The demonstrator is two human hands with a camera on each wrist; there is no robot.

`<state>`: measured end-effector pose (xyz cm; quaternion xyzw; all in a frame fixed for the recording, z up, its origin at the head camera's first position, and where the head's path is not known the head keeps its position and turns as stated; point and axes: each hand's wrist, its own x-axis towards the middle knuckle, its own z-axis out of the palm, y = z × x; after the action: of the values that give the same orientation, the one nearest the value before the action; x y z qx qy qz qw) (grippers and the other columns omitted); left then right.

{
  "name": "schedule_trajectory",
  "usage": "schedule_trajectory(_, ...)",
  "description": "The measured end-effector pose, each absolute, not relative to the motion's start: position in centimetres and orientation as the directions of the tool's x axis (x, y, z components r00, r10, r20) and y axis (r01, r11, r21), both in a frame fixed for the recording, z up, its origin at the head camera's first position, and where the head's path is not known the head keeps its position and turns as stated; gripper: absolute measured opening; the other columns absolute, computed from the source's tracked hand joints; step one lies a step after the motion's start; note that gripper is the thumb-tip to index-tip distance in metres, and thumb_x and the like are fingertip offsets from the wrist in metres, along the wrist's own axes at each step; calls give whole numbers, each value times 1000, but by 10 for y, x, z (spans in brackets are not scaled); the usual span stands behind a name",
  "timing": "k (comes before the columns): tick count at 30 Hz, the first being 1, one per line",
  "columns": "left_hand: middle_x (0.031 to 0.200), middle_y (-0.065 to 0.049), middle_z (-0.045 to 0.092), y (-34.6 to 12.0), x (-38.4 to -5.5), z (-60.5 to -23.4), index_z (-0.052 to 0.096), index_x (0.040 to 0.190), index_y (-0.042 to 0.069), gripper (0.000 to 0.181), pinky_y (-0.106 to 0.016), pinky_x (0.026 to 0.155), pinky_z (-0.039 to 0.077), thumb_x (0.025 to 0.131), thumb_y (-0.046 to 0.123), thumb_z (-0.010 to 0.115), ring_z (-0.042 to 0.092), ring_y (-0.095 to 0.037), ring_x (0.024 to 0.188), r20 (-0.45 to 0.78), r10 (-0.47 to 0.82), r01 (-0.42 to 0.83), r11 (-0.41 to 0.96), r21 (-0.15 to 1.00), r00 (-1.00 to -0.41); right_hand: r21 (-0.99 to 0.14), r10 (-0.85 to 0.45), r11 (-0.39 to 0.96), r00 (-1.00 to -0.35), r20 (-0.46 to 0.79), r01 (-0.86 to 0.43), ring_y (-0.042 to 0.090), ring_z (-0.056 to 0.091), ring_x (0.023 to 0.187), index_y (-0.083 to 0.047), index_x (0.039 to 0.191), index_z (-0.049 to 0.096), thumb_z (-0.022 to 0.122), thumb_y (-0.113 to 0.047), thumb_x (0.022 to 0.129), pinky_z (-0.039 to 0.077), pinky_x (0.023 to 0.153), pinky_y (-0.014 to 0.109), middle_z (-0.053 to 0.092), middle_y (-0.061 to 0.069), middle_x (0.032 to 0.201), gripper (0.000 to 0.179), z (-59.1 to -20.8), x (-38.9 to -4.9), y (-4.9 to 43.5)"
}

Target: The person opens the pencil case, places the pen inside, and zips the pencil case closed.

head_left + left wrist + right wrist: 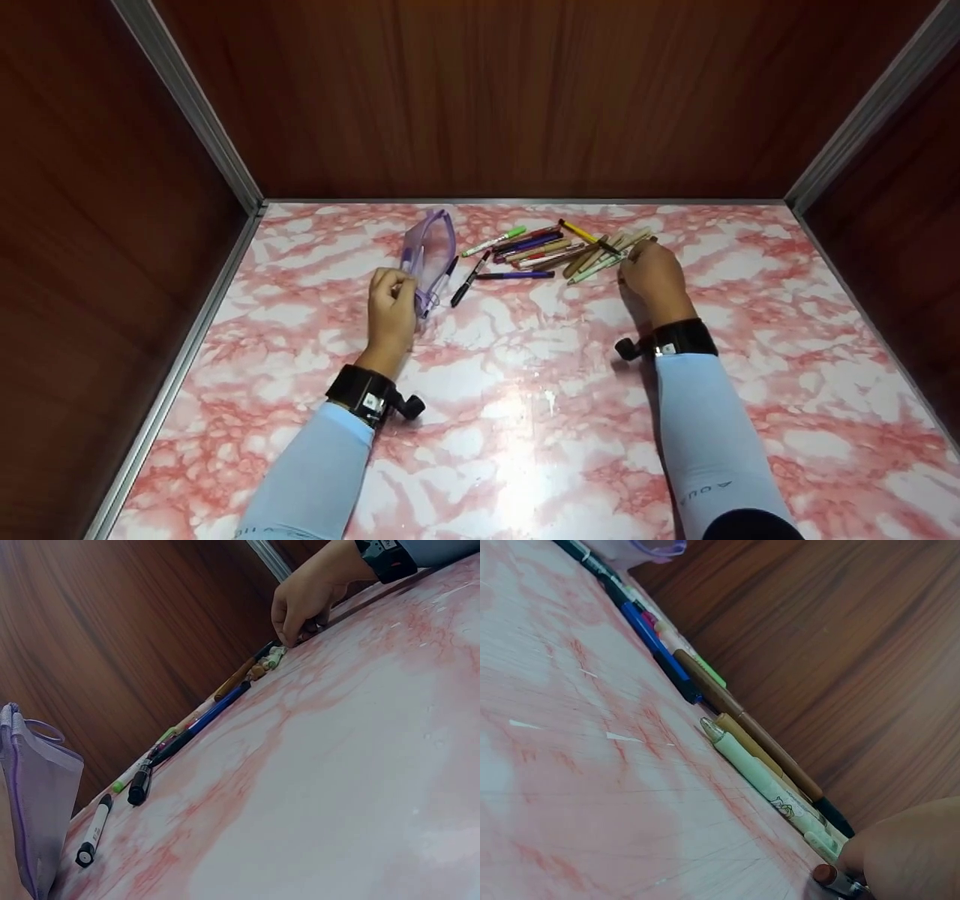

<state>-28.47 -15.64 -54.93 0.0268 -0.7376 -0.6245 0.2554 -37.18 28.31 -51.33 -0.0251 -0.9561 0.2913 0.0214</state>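
On the left, my left hand grips the edge of a see-through purple zip pouch, which stands upright with its mouth spread. At the right end of a spread of pens, my right hand has its fingertips low on the table, pinching a pen with a brown end; most of that pen is hidden by the hand. Right beside those fingers lie a pale green pen and a brown pen. A blue pen lies in front of the pile.
A black marker and a white-barrelled marker lie between pouch and pile. Behind them is a green-capped pen, and a yellow pen tops the pile. Wooden panels enclose the marbled table at the back and sides.
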Motion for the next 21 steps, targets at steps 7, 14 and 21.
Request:
schedule_trajectory(7, 107, -6, 57, -157, -285, -550, 73, 100, -7, 14, -20, 70, 50, 105, 4, 66, 56, -14, 83, 330, -366, 267, 212, 940, -870, -562, 80, 825, -997, 4, 64, 45, 69, 102, 2, 114, 69, 56, -19, 110, 56, 87, 56, 73, 27, 114, 25, -511, -370, 286)
schedule_trajectory(14, 107, -6, 57, -156, -286, -549, 72, 99, -8, 14, -20, 70, 51, 105, 3, 65, 56, -15, 83, 333, -364, 275, 202, 940, -870, -626, 122, 777, -992, 36, 72, 48, 69, 107, 3, 117, 70, 57, -21, 107, 57, 94, 59, 74, 32, 126, 28, -506, -373, 292)
schedule_trajectory(21, 108, -8, 59, -157, -285, -551, 72, 100, -10, 17, -22, 76, 49, 105, 4, 65, 55, -16, 87, 348, -354, 275, 240, 931, -868, -740, 163, 672, -982, 92, 42, 23, 68, 82, 2, 131, 75, 59, -17, 109, 54, 72, 33, 74, 21, 106, 33, -500, -374, 293)
